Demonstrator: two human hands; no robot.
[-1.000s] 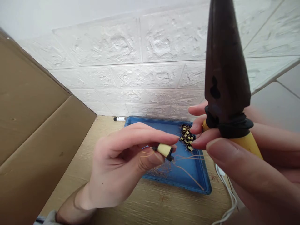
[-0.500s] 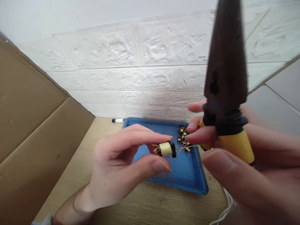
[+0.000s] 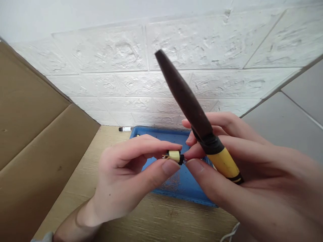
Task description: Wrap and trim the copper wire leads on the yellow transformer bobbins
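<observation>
Between the thumb and forefinger of my left hand (image 3: 131, 174) is a small wire-wound transformer (image 3: 174, 155), with yellow tape around its middle and black ends. Thin wires stick out on both sides of it. My right hand (image 3: 232, 168) holds long-nose pliers (image 3: 188, 97) with yellow and black handles, tucked against the palm, jaws pointing up and to the left. The thumb and forefinger of that same hand pinch at the wires on the transformer's right end. Their tips hide most of these wires.
Below my hands lies a blue tray (image 3: 202, 200) holding loose wire clippings (image 3: 171, 183), on a wooden table (image 3: 121, 215). A marker-like tube (image 3: 125, 129) lies beside its far left corner. Cardboard (image 3: 32, 134) stands at left, a white brick-pattern wall (image 3: 131, 82) behind; a white cord (image 3: 230, 232) is at lower right.
My right hand has moved left, bringing its thumb and forefinger to the transformer's wires. The pliers have tilted from nearly upright to leaning left. My left hand has hardly moved.
</observation>
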